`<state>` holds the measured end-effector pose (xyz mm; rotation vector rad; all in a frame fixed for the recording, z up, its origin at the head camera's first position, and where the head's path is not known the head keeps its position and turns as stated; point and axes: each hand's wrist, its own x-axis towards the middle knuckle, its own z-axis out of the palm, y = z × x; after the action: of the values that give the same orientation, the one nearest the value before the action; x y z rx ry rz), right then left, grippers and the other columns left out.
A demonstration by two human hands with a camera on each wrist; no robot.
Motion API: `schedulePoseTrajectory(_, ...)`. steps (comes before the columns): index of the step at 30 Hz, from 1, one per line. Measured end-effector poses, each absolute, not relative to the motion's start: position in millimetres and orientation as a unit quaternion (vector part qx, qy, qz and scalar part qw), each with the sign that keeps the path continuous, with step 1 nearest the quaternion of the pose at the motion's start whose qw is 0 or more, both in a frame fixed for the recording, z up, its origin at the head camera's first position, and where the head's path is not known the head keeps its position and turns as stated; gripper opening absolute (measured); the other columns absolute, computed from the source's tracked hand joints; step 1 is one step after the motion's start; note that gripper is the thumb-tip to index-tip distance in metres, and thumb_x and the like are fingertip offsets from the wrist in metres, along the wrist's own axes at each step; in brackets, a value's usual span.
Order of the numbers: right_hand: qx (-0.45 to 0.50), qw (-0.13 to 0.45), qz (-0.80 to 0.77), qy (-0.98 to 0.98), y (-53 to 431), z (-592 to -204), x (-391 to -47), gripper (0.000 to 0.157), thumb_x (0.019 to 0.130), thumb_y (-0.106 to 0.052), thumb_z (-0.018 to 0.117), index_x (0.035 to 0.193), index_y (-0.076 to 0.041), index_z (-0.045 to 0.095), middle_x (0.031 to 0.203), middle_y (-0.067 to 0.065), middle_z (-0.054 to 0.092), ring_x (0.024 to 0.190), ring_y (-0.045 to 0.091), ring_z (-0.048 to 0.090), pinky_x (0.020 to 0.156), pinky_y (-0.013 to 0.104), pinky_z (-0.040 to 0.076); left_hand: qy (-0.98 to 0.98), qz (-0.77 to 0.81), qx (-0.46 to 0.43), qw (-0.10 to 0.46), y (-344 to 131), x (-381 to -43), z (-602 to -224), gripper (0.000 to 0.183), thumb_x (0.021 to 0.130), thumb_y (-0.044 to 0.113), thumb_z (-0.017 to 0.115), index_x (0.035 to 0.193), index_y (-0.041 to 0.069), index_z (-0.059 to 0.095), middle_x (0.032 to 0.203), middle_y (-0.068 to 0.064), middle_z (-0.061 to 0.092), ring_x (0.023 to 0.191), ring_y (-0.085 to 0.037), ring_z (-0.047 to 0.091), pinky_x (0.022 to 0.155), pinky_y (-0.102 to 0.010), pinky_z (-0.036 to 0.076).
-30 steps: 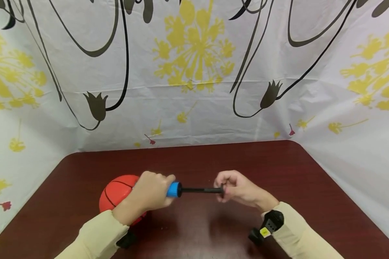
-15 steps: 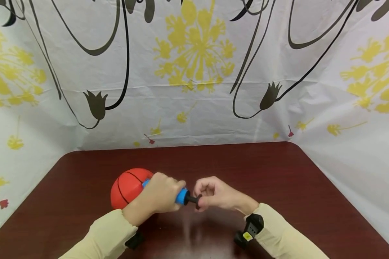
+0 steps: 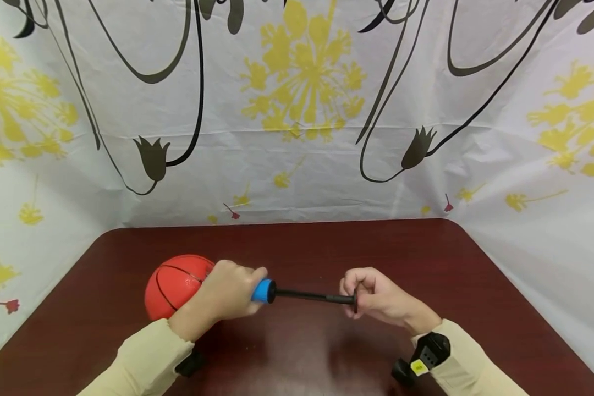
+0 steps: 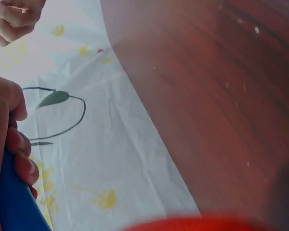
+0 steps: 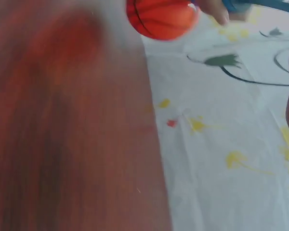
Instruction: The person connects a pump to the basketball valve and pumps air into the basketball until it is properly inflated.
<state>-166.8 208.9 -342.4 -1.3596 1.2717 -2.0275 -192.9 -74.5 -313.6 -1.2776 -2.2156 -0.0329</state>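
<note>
My left hand grips the blue barrel of a hand pump, fingers curled round it; the blue barrel also shows along the left edge of the left wrist view. From the barrel's end a long stretch of black rod runs out to the right. At the rod's far end my right hand pinches the black handle between thumb and fingers. A small red basketball with black lines is just left of my left hand, partly hidden behind that hand and wrist. The pump's far end is hidden behind my left hand.
A dark reddish-brown table with rounded far corners lies below both hands. Behind it and at both sides hangs a white sheet printed with yellow and dark flowers. Each wrist wears a black camera, the right one on a strap.
Half a second ago the rod was nearly all inside the barrel; now it is drawn far out again. My right hand has moved right, my left hand and the basketball slightly left.
</note>
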Motion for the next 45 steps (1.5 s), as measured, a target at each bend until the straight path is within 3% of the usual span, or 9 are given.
schedulePoseTrajectory(6, -0.449, 0.167, -0.715, 0.51, 177, -344, -172, 0.018, 0.085, -0.003, 0.055, 0.081, 0.007, 0.041, 0.085, 0.002, 0.054, 0.074, 0.01, 0.061, 0.061, 0.021, 0.049, -0.83, 0.003, -0.48, 0.284, -61, -187, -308, 0.032, 0.058, 0.029, 0.071, 0.065, 0.013, 0.044, 0.046, 0.007, 0.036, 0.037, -0.005, 0.034, 0.037, -0.019, 0.028)
schedulePoseTrajectory(10, -0.429, 0.141, -0.697, 0.556, 161, -344, -175, 0.026, 0.084, -0.009, 0.058, 0.082, 0.011, 0.042, 0.082, 0.001, 0.056, 0.072, 0.01, 0.062, 0.061, 0.027, 0.051, -0.827, -0.001, -0.485, 0.286, -51, -185, -307, 0.032, 0.059, 0.03, 0.071, 0.064, 0.013, 0.044, 0.045, 0.007, 0.034, 0.037, -0.005, 0.032, 0.037, -0.02, 0.027)
schedulePoseTrajectory(16, -0.431, 0.161, -0.71, 0.533, 175, -342, -167, 0.012, 0.084, -0.01, 0.058, 0.085, 0.0, 0.05, 0.084, -0.001, 0.057, 0.073, 0.007, 0.061, 0.062, 0.022, 0.05, -0.806, -0.01, -0.511, 0.298, -55, -189, -313, 0.032, 0.061, 0.03, 0.071, 0.068, 0.012, 0.045, 0.047, 0.009, 0.035, 0.037, -0.004, 0.034, 0.038, -0.018, 0.029)
schedulePoseTrajectory(23, -0.481, 0.181, -0.718, 0.469, 208, -346, -164, 0.024, 0.087, -0.019, 0.053, 0.085, 0.001, 0.041, 0.08, 0.004, 0.05, 0.073, 0.009, 0.056, 0.051, 0.023, 0.039, -0.803, -0.016, -0.504, 0.318, -74, -196, -315, 0.032, 0.06, 0.026, 0.071, 0.068, 0.011, 0.044, 0.048, 0.007, 0.041, 0.038, -0.005, 0.037, 0.038, -0.019, 0.03)
schedulePoseTrajectory(27, -0.466, 0.164, -0.714, 0.497, 193, -351, -169, 0.022, 0.085, -0.012, 0.056, 0.081, 0.004, 0.041, 0.083, 0.002, 0.051, 0.073, 0.01, 0.059, 0.057, 0.021, 0.046, -0.803, 0.003, -0.501, 0.322, -66, -195, -313, 0.032, 0.058, 0.027, 0.071, 0.066, 0.011, 0.045, 0.047, 0.007, 0.041, 0.038, -0.005, 0.038, 0.038, -0.02, 0.032)
schedulePoseTrajectory(34, -0.449, 0.111, -0.675, 0.574, 159, -343, -176, 0.027, 0.084, -0.011, 0.058, 0.08, 0.01, 0.042, 0.081, 0.0, 0.056, 0.072, 0.011, 0.062, 0.06, 0.033, 0.052, -0.781, -0.011, -0.514, 0.355, -48, -194, -312, 0.031, 0.059, 0.029, 0.07, 0.061, 0.012, 0.044, 0.044, 0.007, 0.035, 0.036, -0.005, 0.033, 0.038, -0.019, 0.028)
schedulePoseTrajectory(40, -0.43, 0.14, -0.698, 0.556, 181, -341, -169, 0.008, 0.082, -0.002, 0.058, 0.084, -0.001, 0.051, 0.085, -0.001, 0.056, 0.073, 0.009, 0.06, 0.062, 0.023, 0.049, -0.78, -0.007, -0.53, 0.334, -53, -199, -315, 0.03, 0.061, 0.028, 0.069, 0.067, 0.012, 0.045, 0.046, 0.008, 0.036, 0.038, -0.003, 0.033, 0.038, -0.018, 0.029)
schedulePoseTrajectory(45, -0.466, 0.178, -0.723, 0.479, 207, -341, -166, 0.012, 0.088, -0.016, 0.053, 0.09, -0.006, 0.048, 0.086, 0.001, 0.054, 0.076, 0.01, 0.057, 0.061, 0.019, 0.044, -0.791, -0.017, -0.512, 0.333, -69, -206, -318, 0.033, 0.059, 0.025, 0.072, 0.068, 0.01, 0.044, 0.048, 0.007, 0.04, 0.038, -0.005, 0.037, 0.037, -0.02, 0.031)
